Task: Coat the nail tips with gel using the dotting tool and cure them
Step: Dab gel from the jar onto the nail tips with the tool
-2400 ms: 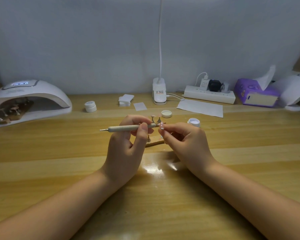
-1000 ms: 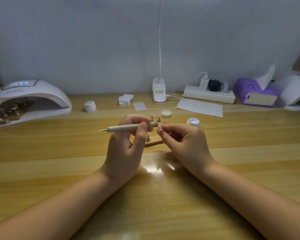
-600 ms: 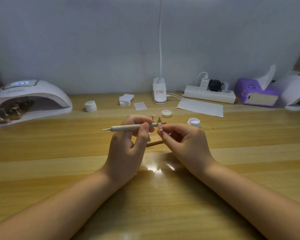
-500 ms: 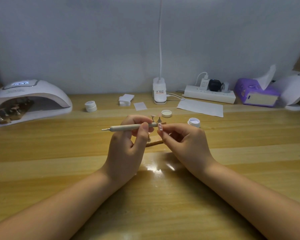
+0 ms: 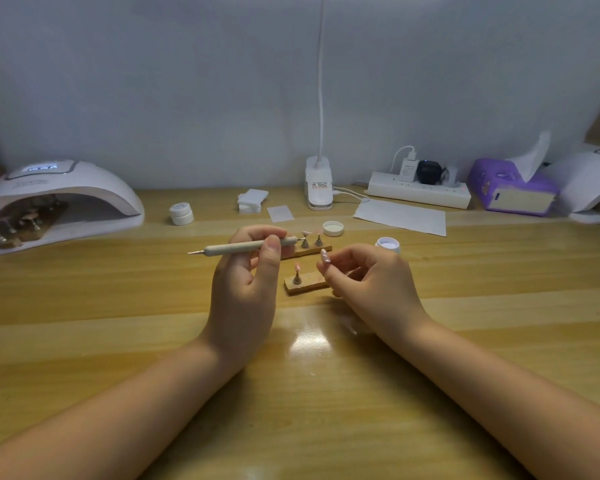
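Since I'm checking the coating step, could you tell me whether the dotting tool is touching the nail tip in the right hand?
Apart. The head view shows bare table between the dotting tool and the nail tip.

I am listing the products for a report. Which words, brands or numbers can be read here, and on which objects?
None can be read.
Nail lamp: lit display, too blurred.
Desk lamp base: sticker, too small.
Closed gel jar: lid print, too small.
White charger: print, too small.

head cam | wide, forward-down | close over table (image 5: 84,289) | single view
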`<state>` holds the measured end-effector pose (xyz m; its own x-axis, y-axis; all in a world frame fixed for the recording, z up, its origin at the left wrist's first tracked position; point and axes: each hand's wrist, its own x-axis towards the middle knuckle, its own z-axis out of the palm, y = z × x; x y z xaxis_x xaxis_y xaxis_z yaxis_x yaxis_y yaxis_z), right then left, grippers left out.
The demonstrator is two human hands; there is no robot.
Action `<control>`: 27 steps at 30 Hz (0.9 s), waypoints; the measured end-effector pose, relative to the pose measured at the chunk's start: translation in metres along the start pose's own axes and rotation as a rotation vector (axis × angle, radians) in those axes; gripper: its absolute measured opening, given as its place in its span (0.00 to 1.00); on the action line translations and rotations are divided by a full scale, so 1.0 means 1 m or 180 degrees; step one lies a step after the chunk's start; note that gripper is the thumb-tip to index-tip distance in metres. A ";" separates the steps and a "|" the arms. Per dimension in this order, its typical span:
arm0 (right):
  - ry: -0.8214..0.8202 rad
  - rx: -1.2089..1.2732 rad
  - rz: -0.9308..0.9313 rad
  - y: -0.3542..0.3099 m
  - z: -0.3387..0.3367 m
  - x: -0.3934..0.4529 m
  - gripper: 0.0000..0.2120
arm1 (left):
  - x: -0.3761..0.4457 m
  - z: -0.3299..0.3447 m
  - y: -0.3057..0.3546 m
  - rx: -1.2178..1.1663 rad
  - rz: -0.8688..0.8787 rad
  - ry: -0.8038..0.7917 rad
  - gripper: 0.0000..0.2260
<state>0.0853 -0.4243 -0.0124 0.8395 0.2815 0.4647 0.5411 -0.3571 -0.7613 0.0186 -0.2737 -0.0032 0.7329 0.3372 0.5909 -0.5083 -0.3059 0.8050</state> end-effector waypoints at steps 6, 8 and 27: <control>-0.0029 -0.0822 0.0133 0.007 0.002 0.005 0.03 | 0.000 0.001 0.000 -0.0152 -0.0455 -0.0005 0.06; -0.0110 -0.1045 0.0162 0.007 0.003 0.006 0.05 | 0.001 0.001 -0.001 -0.0262 -0.0675 0.0036 0.06; -0.0297 -0.1521 -0.0082 -0.002 -0.003 -0.001 0.08 | 0.002 0.003 0.007 -0.0680 -0.1373 0.0127 0.07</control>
<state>0.0838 -0.4260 -0.0100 0.8294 0.3665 0.4217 0.5418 -0.7116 -0.4472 0.0179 -0.2777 0.0039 0.8815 0.4281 0.1990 -0.2463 0.0576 0.9675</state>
